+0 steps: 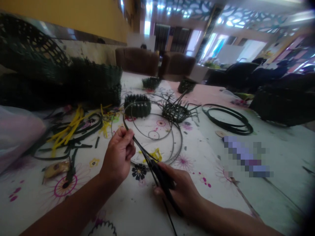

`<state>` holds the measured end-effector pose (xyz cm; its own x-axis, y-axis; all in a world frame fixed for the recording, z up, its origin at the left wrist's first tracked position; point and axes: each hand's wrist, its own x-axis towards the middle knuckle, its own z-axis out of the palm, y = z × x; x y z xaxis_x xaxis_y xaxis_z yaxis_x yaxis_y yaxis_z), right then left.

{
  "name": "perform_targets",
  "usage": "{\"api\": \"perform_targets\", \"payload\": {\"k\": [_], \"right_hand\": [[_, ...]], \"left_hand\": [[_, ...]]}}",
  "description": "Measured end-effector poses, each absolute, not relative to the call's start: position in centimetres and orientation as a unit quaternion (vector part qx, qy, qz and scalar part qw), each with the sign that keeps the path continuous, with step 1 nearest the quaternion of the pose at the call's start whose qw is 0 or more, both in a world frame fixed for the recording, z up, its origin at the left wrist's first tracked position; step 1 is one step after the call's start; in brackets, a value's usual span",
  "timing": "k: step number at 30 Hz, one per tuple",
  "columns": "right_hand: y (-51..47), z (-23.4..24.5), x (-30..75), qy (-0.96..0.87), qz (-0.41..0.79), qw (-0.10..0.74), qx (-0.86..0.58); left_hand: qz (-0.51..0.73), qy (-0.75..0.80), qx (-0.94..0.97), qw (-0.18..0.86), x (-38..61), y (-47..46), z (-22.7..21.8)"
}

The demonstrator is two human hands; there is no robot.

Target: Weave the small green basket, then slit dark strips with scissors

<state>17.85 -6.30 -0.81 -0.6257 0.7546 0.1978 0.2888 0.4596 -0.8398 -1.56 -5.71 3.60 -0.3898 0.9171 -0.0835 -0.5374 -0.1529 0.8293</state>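
Observation:
My left hand (pixel 120 149) pinches a dark green strip (pixel 126 124) between thumb and fingers. The strip curls away in wide loops over the table and also runs down toward my right hand (pixel 180 186). That hand is closed around black-handled scissors (pixel 166 183), whose blades point up and left along the strip. Whether the blades are apart or together I cannot make out. A thin dark end of strip hangs below the scissors toward the bottom edge. Just beyond the loops sit a small dark green woven basket (pixel 137 105) and a partly woven basket (pixel 178 110) with loose ends sticking out.
Yellow strips (pixel 70 126) and cut green pieces lie at the left, near a brown tape roll (pixel 56 169). Large dark baskets (pixel 98 82) stand behind them. A coiled dark strip (pixel 228 119) lies at the right. Brown chairs (pixel 137 61) line the far side.

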Motion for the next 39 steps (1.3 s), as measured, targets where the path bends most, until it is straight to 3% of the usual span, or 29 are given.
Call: {"api": "perform_targets", "payload": {"k": [12,21,34,39], "right_hand": [[-6.4,-0.3,17.9,-0.806,0.417,0.249,-0.339],[-5.8,-0.8,17.8,-0.798,0.406,0.287,-0.341],[-6.5,0.1,18.1,-0.794,0.447,0.238,-0.337],[-6.3,-0.5,17.8,-0.786,0.440,0.257,-0.349]], "left_hand": [[0.733,0.395,0.184,0.523,-3.2,-4.6,3.7],[0.714,0.412,0.217,0.523,-2.0,-5.2,3.6],[0.720,0.411,0.187,0.527,-2.7,-4.7,3.7],[0.728,0.401,0.207,0.516,-3.3,-4.6,3.9]]}}
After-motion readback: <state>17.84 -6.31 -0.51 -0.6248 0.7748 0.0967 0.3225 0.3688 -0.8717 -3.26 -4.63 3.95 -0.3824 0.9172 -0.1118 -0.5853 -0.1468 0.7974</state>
